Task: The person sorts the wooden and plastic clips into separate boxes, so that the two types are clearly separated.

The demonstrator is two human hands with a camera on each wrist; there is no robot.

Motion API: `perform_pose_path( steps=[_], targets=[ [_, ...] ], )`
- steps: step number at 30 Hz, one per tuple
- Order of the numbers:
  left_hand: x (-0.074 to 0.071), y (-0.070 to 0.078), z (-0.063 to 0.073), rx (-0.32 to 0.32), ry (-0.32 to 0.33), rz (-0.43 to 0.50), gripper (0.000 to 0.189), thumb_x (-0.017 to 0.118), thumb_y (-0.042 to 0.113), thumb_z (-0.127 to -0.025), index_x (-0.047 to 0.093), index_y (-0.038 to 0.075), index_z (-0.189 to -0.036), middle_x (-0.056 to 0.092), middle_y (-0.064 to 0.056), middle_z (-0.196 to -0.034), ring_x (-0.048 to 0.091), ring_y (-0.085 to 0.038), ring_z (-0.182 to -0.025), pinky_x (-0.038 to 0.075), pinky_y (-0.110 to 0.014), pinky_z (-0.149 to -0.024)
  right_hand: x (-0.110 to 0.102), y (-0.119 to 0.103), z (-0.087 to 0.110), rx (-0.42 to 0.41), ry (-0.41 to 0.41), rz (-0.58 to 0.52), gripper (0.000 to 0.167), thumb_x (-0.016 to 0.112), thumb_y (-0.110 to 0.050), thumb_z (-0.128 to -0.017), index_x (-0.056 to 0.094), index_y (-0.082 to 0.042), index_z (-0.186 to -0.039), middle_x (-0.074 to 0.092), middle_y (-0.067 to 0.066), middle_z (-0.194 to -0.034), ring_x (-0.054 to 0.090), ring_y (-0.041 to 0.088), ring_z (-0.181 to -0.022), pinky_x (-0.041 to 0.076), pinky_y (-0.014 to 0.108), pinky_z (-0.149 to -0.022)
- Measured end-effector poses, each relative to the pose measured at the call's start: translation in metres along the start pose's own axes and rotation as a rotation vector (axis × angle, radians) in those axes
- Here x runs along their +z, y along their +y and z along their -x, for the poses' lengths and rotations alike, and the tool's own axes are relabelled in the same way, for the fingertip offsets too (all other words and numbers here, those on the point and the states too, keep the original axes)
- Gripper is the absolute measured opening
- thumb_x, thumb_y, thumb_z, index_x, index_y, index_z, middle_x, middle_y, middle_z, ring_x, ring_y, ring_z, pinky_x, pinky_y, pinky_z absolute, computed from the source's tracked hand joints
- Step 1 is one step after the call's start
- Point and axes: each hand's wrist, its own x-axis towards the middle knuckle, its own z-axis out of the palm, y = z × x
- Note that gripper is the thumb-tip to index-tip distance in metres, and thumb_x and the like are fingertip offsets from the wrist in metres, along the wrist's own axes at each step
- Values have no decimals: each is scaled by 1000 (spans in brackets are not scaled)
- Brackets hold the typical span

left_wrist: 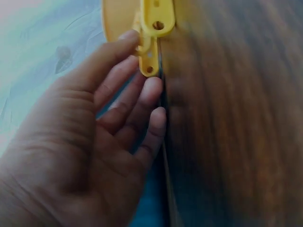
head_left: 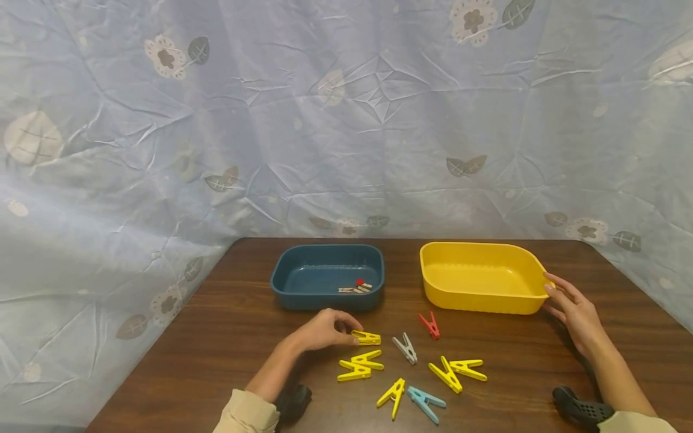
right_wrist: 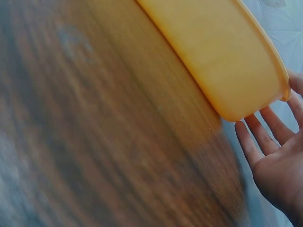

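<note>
Blue-grey curtain (head_left: 32, 198) with leaf and flower prints hangs at the far left and runs behind the brown wooden table (head_left: 206, 337). Toward the table's back stands a dark blue basin (head_left: 319, 302), rounded at the corners, with a few small wooden pegs (head_left: 346, 290) and a red piece (head_left: 360, 281) lying in its right part.

In front of it, the left hand (head_left: 327, 331) pinches a yellow clothespin (head_left: 370, 338) between thumb and fingers, the other fingers loosely bent. This clothespin is bright, plain plastic; the left wrist view shows rounded grip ends, each pierced by a hole. Whether it touches the tabletop I cannot tell.

Just nearer the person, two more yellow clips (head_left: 361, 371) lie touching, their arms splayed. Rightward come a single yellow clip (head_left: 399, 385), a grey clip (head_left: 410, 356), a light blue clip (head_left: 415, 394) close beside the single yellow one, a red clip (head_left: 435, 332), and another touching yellow pair (head_left: 452, 381).

Behind these stands a yellow basin (head_left: 482, 302), smooth and glossy inside. At its right end, the right hand (head_left: 576, 316) has its fingers spread and fairly straight, fingertips against the rim and outer wall.
</note>
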Motion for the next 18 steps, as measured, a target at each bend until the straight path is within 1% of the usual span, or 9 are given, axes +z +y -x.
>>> perform_pose_path(
  steps=[3, 6, 10, 12, 15, 17, 18],
  targets=[
    [0, 10, -3, 26, -19, -26, 26, 74, 26, -78, 70, 14, -100, 63, 10, -86, 52, -6, -70, 44, -22, -60, -1, 0, 0, 3, 0, -8, 43, 47, -13, -97, 40, -11, -139, 47, -9, -118, 53, -3, -99, 46, 16, -77],
    [0, 24, -8, 68, -30, -52, 26, 74, 26, -78, 70, 13, -101, 62, 9, -87, 52, -6, -72, 45, -22, -63, -1, -1, -1, 5, -3, -4, 43, 47, -13, -97, 40, -11, -139, 46, -9, -118, 53, -3, -99, 46, 16, -77],
    [-5, 44, -14, 99, -43, -72, 26, 73, 23, -79, 69, 13, -103, 62, 8, -89, 53, -5, -73, 46, -22, -65, 0, 0, -1, 5, -3, -9, 43, 47, -13, -97, 40, -11, -139, 46, -9, -118, 52, -3, -100, 46, 17, -77],
    [-9, 52, -20, 108, -50, -86, 25, 73, 23, -80, 69, 13, -103, 62, 10, -88, 53, -5, -73, 45, -22, -66, 1, 0, -1, 6, 0, -17, 43, 47, -13, -97, 40, -11, -139, 46, -9, -118, 52, -3, -100, 46, 17, -77],
    [-16, 63, -32, 121, -50, -99, 25, 71, 22, -81, 69, 14, -104, 61, 11, -85, 54, -6, -71, 45, -22, -64, 0, 0, -1, 4, 3, -27, 43, 47, -12, -97, 40, -11, -139, 46, -9, -119, 52, -3, -99, 46, 17, -77],
    [-22, 69, -41, 138, -42, -105, 24, 71, 22, -82, 69, 14, -105, 60, 11, -83, 53, -7, -70, 44, -23, -63, 0, 0, -1, 7, 2, -26, 43, 47, -12, -97, 40, -12, -139, 45, -9, -119, 52, -3, -100, 46, 17, -77],
    [-24, 72, -46, 143, -41, -99, 24, 70, 21, -83, 69, 13, -105, 61, 9, -82, 54, -9, -71, 44, -23, -62, 0, 0, -1, 8, 1, -28, 43, 47, -12, -97, 40, -12, -139, 45, -9, -119, 52, -3, -100, 46, 17, -77]
  ],
)
